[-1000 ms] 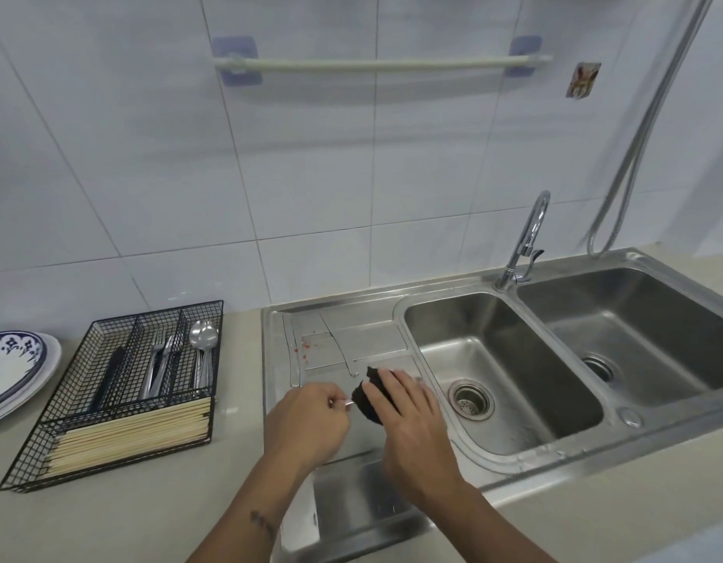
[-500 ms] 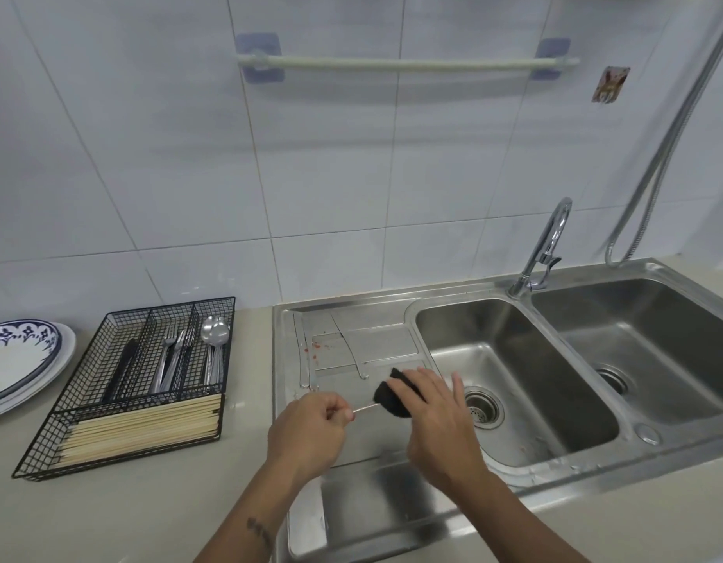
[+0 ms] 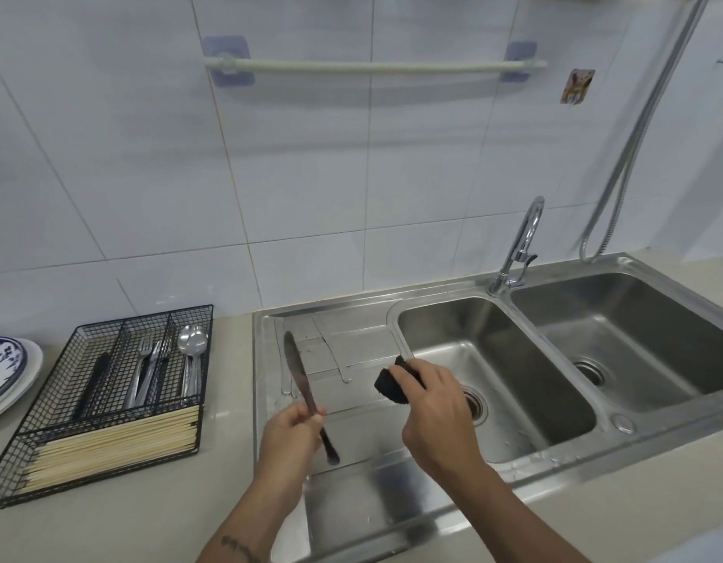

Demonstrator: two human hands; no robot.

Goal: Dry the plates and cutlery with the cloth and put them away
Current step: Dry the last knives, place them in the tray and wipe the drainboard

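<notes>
the knife [image 3: 298, 371] is up in the air over the sink's draining board [image 3: 351, 339], blade pointing away and up, handle end slanting down toward the person. it looks like a plain metal table knife: stiff, light, thin, and probably slick if any water is left on it. the left hand [image 3: 289, 430] has it by the handle, about midway along the whole length, fingers curled round and thumb pressing from the side. that is a fair place to hold it, away from the edge, and it leaves the blade free; a grip nearer the handle's end would let the blade swing more.

the right hand [image 3: 431, 404] is just beside it, apart from the knife, fingers wrapped round a dark bunched cloth [image 3: 388, 386]. the cloth reads as soft and easily squashed, though the view is too blurred to be sure of its weave or whether it is damp.

further left on the counter [image 3: 120, 522] stands a black wire cutlery tray [image 3: 35, 432], with forks [image 3: 144, 367] and spoons [image 3: 192, 343] in the rear slots, a dark-handled item in the leftmost slot, and pale chopsticks [image 3: 108, 444] laid across the front compartment. the knife would likely go in a rear slot, lowered flat so it does not clatter. patterned plates [image 3: 6, 367] sit at the far left edge, stacked.
</notes>
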